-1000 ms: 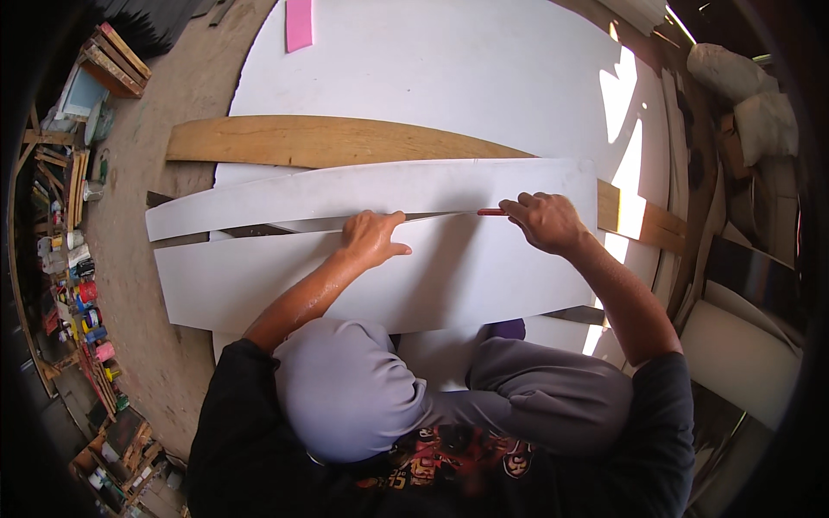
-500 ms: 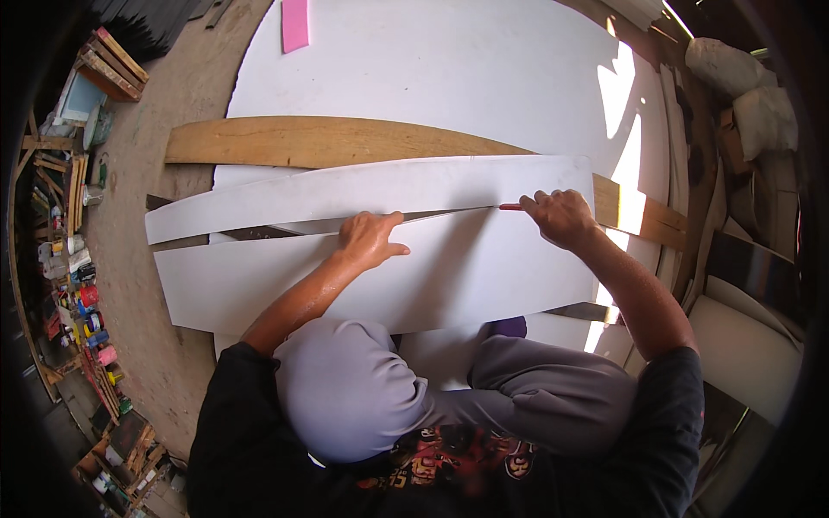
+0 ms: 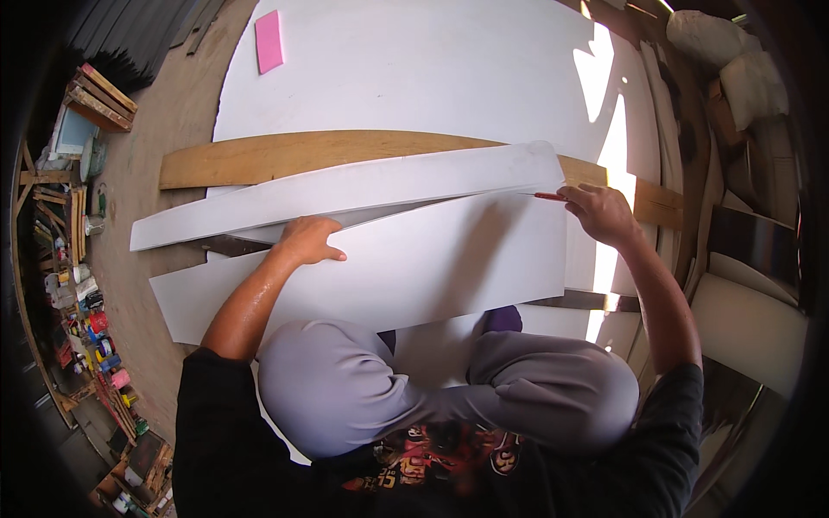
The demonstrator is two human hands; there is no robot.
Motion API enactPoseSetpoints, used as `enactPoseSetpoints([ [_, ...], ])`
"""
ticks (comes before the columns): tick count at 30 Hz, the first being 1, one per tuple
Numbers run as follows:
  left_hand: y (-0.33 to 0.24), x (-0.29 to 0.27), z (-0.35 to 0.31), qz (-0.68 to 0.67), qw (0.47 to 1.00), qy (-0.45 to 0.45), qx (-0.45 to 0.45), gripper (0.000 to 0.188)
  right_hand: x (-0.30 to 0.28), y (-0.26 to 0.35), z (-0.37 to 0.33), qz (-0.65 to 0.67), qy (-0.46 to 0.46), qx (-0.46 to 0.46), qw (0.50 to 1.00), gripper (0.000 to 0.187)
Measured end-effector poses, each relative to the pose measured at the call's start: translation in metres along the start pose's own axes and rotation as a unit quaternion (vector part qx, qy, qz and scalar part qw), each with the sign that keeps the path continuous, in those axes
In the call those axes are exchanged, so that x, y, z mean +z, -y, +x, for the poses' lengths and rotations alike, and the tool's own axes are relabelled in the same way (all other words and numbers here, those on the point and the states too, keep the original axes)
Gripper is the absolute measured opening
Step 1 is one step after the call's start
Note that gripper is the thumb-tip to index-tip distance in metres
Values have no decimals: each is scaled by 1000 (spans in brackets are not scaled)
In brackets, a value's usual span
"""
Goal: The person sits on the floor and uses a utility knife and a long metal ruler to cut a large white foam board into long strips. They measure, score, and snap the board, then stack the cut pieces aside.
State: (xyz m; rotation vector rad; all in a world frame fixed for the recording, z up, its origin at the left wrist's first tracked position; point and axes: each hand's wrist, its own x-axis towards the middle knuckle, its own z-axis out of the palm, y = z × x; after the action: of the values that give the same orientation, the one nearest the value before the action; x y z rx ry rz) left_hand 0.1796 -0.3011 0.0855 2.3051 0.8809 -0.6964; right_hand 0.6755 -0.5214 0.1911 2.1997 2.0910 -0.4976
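Observation:
A white sheet is split by a long cut into a narrow far strip (image 3: 345, 187) and a wider near panel (image 3: 449, 250). The gap is wide at the left and closes to a fine line near the right end. My left hand (image 3: 304, 240) grips the near panel's far edge, its thumb on the top face and its fingers over the edge, partly hidden. In my right hand (image 3: 604, 211) is a thin red cutter knife (image 3: 549, 196), pinched at the right end of the cut. Its blade is too small to make out.
A curved wooden board (image 3: 233, 164) lies beyond the strip on a large white sheet (image 3: 414, 78). A pink rectangular piece (image 3: 268, 42) rests farther off. Shelves with paint cans and jars (image 3: 99, 324) line the left, and white sacks (image 3: 751, 86) sit at the far right.
My right hand has drawn the knife rightward, lengthening the cut toward the right end. The gap has widened at the left, and my left hand has shifted left along the panel's edge.

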Motion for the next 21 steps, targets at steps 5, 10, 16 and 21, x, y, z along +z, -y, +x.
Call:
enactPoseSetpoints([
  [5,-5,-3,39,-21,997,66,14,70,5,14,5,20,-43,-14,999,17],
  [10,-92,7,92,-41,997,68,11,70,34,33,33,4,-48,-69,996,17],
  [16,-125,29,81,13,1000,0,3,52,46,44,33,-44,-12,-95,994,20],
  [21,-121,39,80,5,999,-36,5,51,63,35,32,-37,-3,-94,995,12],
])
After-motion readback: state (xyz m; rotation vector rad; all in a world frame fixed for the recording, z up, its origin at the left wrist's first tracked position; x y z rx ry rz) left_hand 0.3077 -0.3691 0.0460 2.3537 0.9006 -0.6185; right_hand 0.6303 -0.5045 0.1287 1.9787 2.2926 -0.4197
